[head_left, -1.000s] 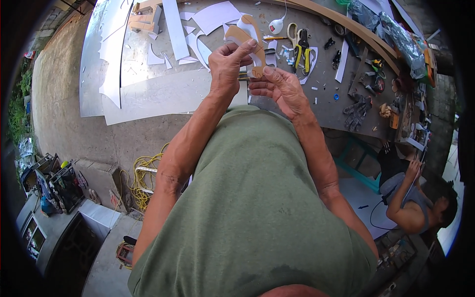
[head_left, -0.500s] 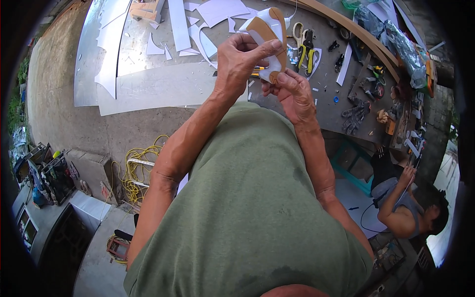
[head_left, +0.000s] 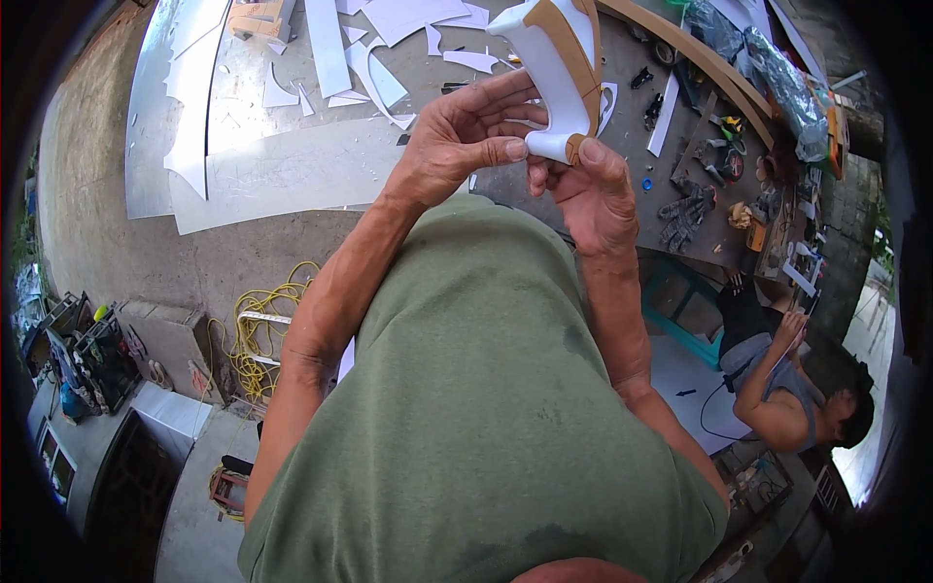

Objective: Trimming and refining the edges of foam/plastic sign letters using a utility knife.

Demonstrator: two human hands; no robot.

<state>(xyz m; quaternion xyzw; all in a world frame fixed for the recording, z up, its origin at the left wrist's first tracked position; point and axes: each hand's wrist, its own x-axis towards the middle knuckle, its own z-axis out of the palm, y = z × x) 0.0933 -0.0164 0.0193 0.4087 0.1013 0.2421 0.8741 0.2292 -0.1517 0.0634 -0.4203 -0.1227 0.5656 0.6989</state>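
Note:
Both hands hold up a curved piece [head_left: 556, 78] with smooth white side walls and a flat brown edge face, above the work table. My left hand [head_left: 449, 141] is at its left, the fingers reaching behind the white wall and the thumb tip against the lower end. At that same lower end, my right hand [head_left: 597, 194] grips with the thumb on the small brown tip and the fingers curled beneath. The piece stands tilted, its upper part close to the top edge of the view. Its far side is hidden.
White offcuts [head_left: 413, 19] and clear sheets [head_left: 272, 175] cover the table's left. To the right are a grey glove [head_left: 688, 216], a long brown strip [head_left: 714, 58] and plastic-wrapped material [head_left: 785, 97]. Another person [head_left: 792, 389] sits at lower right by a teal stool [head_left: 680, 303].
The piece has turned so its white side wall faces me more. My left hand has slid from its upper face down to its side; my right hand keeps the lower end.

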